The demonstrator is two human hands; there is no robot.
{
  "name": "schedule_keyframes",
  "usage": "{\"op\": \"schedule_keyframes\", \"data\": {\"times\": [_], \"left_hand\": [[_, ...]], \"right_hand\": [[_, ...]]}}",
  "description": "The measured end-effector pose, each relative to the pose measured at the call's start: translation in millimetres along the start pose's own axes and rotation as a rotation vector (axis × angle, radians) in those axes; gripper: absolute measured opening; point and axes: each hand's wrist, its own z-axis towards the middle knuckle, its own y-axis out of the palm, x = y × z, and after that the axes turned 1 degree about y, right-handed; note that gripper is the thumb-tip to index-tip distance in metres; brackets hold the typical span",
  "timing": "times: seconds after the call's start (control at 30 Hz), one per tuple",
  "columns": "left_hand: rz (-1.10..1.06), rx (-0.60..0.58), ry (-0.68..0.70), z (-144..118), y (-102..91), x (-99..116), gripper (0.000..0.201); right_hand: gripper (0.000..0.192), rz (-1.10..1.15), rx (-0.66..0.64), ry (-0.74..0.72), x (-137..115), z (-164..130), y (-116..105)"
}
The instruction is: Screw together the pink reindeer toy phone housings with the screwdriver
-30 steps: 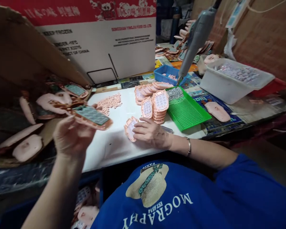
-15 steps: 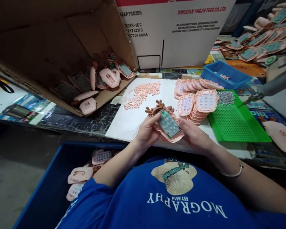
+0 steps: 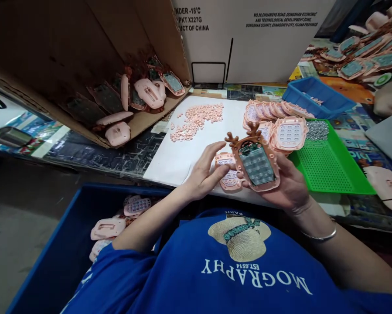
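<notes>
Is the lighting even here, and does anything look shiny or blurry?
Head view: uneven light, with deep shadow inside the cardboard box but a bright white board; head view: the bracelet glints; head view: the antlered case in the right hand looks fairly sharp, the far-right pile softer.

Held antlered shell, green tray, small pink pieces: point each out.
Held antlered shell [image 3: 257,165]: head view, on its grey panel.
Green tray [image 3: 333,170]: head view, on perforated floor.
Small pink pieces [image 3: 202,114]: head view, heap's middle.

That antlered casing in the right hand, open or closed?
Open: the antlered casing in the right hand shows its grey pad exposed, no cover over it.
</notes>
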Motion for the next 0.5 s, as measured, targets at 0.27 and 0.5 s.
{"op": "schedule_keyframes", "data": {"times": [0.27,0.5], "left_hand": [[0.573,-0.311,0.260,-31,-7.8,-12,0.021],[0.235,-0.055,0.266,-37,26.5,4,0.023]], "right_hand": [[0.051,-0.302,0.184,-0.125,3,2,-18],[0.068,-1.255,0.218,-0.431,26,11,-27]]}}
